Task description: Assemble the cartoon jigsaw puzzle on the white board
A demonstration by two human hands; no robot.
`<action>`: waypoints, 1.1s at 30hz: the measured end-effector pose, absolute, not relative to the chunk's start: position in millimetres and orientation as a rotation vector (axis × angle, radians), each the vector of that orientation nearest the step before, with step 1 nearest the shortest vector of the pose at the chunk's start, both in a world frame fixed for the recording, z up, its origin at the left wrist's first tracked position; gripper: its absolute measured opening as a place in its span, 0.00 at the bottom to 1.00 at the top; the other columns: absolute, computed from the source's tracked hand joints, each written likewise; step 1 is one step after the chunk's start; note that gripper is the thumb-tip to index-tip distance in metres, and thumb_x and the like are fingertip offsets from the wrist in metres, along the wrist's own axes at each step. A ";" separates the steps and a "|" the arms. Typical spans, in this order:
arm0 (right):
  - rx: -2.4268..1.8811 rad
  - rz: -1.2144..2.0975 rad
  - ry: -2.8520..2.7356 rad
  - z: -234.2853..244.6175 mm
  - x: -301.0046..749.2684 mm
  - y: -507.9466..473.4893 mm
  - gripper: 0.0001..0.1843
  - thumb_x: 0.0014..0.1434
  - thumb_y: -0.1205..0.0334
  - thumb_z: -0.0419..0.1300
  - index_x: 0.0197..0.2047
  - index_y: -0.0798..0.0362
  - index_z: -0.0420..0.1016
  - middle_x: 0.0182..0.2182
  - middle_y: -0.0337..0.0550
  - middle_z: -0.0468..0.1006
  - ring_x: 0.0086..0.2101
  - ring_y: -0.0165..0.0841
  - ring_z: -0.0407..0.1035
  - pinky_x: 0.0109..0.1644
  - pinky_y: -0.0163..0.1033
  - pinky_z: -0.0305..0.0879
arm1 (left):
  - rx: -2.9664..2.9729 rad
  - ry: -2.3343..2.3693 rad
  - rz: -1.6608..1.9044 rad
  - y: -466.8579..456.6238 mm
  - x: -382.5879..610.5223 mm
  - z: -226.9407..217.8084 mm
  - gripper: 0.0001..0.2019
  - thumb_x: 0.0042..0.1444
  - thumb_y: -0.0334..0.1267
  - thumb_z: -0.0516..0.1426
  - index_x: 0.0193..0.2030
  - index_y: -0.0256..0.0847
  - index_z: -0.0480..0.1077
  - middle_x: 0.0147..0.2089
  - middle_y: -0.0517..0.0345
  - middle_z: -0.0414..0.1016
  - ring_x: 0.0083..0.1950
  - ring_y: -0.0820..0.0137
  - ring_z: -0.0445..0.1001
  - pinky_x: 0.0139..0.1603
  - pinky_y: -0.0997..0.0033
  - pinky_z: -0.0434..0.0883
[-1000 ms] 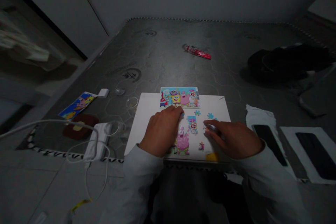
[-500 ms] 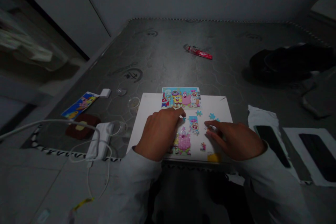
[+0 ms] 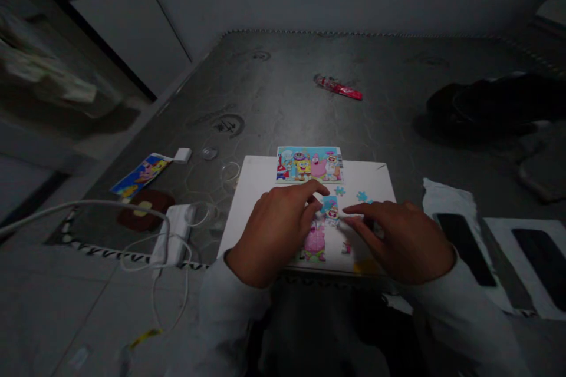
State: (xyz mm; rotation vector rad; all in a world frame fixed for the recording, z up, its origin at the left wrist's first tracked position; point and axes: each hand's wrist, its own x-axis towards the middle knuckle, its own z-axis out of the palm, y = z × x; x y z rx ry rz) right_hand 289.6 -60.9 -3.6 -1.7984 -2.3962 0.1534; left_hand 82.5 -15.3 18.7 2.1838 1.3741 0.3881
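Observation:
On a white board (image 3: 256,188) lies a partly joined jigsaw puzzle (image 3: 315,241) with a pink cartoon figure. Above its right part is a joined section (image 3: 332,215) with a white-suited character. My left hand (image 3: 278,227) reaches in from the left, thumb and index finger closed at a light-blue puzzle piece (image 3: 325,205) beside that section. From the right, my right hand (image 3: 402,238) holds its index finger and thumb apart, tips close to the section's right edge. Its other fingers are curled and partly hidden. The left hand covers part of the puzzle.
A picture card (image 3: 309,165) lies at the board's far edge. Loose pieces include blue ones (image 3: 339,191) (image 3: 362,196) and a small one (image 3: 346,246). Phones (image 3: 466,247) rest at right. A white power bank (image 3: 172,235) with cable and a red packet (image 3: 339,88) are on the table.
My left hand has shifted right, bringing its fingertips and a blue piece to the character section. The right hand's fingertips are closer to that section. The view has swung slightly left.

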 end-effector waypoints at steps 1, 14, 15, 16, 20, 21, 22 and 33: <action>-1.772 0.133 -2.376 -1.7 285.3 -61.7 0.14 0.67 0.54 0.53 0.45 0.45 0.79 0.37 0.42 0.84 0.35 0.39 0.76 0.39 0.45 0.60 | 2.171 1.369 0.390 -16.2 83.7 19.6 0.13 0.63 0.39 0.55 0.53 0.54 0.72 0.45 0.66 0.82 0.41 0.67 0.79 0.38 0.70 0.68; -1.606 0.084 -2.351 -0.4 273.6 -62.1 0.13 0.67 0.59 0.53 0.47 0.47 0.78 0.30 0.39 0.81 0.31 0.34 0.72 0.36 0.41 0.51 | 2.168 1.373 0.352 -18.0 83.4 19.8 0.13 0.60 0.40 0.57 0.51 0.57 0.73 0.40 0.69 0.82 0.36 0.69 0.79 0.34 0.71 0.67; -1.595 0.083 -2.364 -0.7 273.8 -62.2 0.13 0.67 0.59 0.53 0.48 0.47 0.78 0.30 0.39 0.81 0.31 0.34 0.72 0.36 0.41 0.51 | 2.174 1.384 0.337 -17.6 82.8 20.1 0.13 0.60 0.40 0.57 0.51 0.57 0.73 0.40 0.69 0.83 0.36 0.68 0.79 0.34 0.71 0.67; -1.590 0.086 -2.375 -0.9 274.1 -62.4 0.13 0.67 0.59 0.52 0.48 0.47 0.77 0.30 0.39 0.81 0.31 0.34 0.72 0.36 0.41 0.51 | 2.183 1.397 0.324 -17.1 81.8 20.3 0.13 0.60 0.40 0.57 0.51 0.57 0.73 0.40 0.68 0.83 0.37 0.68 0.80 0.35 0.71 0.67; -1.636 0.136 -2.398 -1.6 276.6 -62.8 0.14 0.68 0.59 0.52 0.49 0.46 0.77 0.35 0.40 0.83 0.34 0.36 0.74 0.38 0.42 0.53 | 2.207 1.498 0.298 -12.9 72.8 19.6 0.13 0.59 0.38 0.58 0.51 0.55 0.74 0.41 0.66 0.83 0.40 0.65 0.80 0.40 0.67 0.69; -1.659 0.150 -2.403 -1.8 277.5 -62.7 0.14 0.68 0.58 0.51 0.49 0.45 0.77 0.37 0.39 0.83 0.36 0.37 0.74 0.39 0.43 0.53 | 2.200 1.526 0.287 -11.5 69.6 19.2 0.13 0.60 0.38 0.57 0.51 0.54 0.74 0.41 0.65 0.83 0.40 0.65 0.79 0.40 0.67 0.69; -1.683 0.160 -2.411 -2.0 278.3 -62.5 0.14 0.68 0.58 0.51 0.49 0.45 0.76 0.38 0.39 0.83 0.37 0.38 0.75 0.39 0.43 0.53 | 2.189 1.552 0.273 -10.1 66.5 18.9 0.13 0.60 0.38 0.57 0.51 0.54 0.74 0.41 0.64 0.83 0.40 0.64 0.79 0.40 0.66 0.69; -1.730 0.216 -2.493 -2.2 277.1 -59.9 0.13 0.67 0.58 0.52 0.47 0.45 0.77 0.36 0.40 0.83 0.36 0.39 0.75 0.39 0.44 0.54 | 2.156 1.522 0.189 -2.2 60.8 7.5 0.09 0.60 0.38 0.57 0.43 0.48 0.78 0.44 0.60 0.82 0.46 0.62 0.78 0.49 0.62 0.69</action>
